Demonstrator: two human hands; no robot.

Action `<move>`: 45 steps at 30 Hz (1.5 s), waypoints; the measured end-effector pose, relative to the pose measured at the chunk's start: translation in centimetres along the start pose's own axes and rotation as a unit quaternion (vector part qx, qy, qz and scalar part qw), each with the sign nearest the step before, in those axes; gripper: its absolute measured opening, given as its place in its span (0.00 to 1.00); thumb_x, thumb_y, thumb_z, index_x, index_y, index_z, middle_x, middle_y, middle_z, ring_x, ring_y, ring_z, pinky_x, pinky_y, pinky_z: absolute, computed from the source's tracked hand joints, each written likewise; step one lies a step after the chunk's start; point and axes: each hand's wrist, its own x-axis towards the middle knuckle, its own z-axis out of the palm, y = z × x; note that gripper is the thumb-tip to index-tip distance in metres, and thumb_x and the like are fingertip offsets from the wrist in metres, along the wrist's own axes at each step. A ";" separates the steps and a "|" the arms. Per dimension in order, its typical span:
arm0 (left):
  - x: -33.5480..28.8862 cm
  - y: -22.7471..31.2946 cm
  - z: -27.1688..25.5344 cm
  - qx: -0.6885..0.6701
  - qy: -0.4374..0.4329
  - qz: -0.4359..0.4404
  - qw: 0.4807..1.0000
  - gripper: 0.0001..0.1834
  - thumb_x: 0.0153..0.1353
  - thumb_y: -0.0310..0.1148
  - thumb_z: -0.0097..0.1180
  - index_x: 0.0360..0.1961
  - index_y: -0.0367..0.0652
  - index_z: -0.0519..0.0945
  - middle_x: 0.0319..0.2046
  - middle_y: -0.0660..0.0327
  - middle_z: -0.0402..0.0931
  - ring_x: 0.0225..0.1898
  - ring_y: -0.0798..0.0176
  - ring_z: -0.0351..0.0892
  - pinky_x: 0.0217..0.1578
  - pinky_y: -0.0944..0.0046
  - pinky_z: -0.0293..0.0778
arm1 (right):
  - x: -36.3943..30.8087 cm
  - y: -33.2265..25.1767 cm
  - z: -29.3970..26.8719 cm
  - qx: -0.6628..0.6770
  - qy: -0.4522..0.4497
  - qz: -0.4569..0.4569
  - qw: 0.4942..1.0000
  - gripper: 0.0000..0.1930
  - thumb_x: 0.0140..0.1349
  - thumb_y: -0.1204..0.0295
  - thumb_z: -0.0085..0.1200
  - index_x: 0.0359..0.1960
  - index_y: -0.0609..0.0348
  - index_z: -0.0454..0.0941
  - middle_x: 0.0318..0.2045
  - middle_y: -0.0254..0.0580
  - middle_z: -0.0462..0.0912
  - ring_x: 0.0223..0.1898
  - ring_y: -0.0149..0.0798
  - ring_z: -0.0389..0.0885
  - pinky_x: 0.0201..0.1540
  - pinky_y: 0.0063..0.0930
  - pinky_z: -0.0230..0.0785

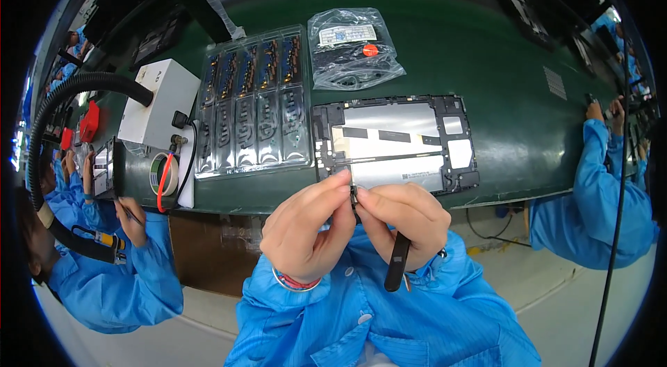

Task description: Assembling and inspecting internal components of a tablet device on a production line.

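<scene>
My left hand (306, 228) and my right hand (410, 214) meet in front of my chest, fingertips pinched together. Between them is a small dark part (354, 194), mostly covered by the fingers and too small to name. A pair of black tweezers (397, 263) is tucked in my right hand, its broad end pointing down toward my body. Just beyond the fingertips lies a flat tablet-like device frame (396, 122) with silver panels, a black rim and dark and light strips across its middle.
Left of the frame sits a clear compartment tray (253, 103) with several small circuit boards. A clear plastic bag (354, 51) with a red dot lies behind. A white box (154, 103) with a black hose and a tape roll (163, 174) stand farther left. Co-workers sit at both sides.
</scene>
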 end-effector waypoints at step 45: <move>5.9 -11.5 9.5 -0.017 -0.418 -0.057 0.906 0.44 0.50 0.26 0.58 0.66 0.45 0.47 0.41 0.53 0.77 0.40 0.48 0.77 0.40 0.56 0.72 | 6.3 14.5 -4.6 -0.318 -0.308 -0.179 0.879 0.09 0.42 0.73 0.61 0.28 0.51 0.80 0.23 0.28 0.75 0.17 0.33 0.70 0.21 0.26 0.62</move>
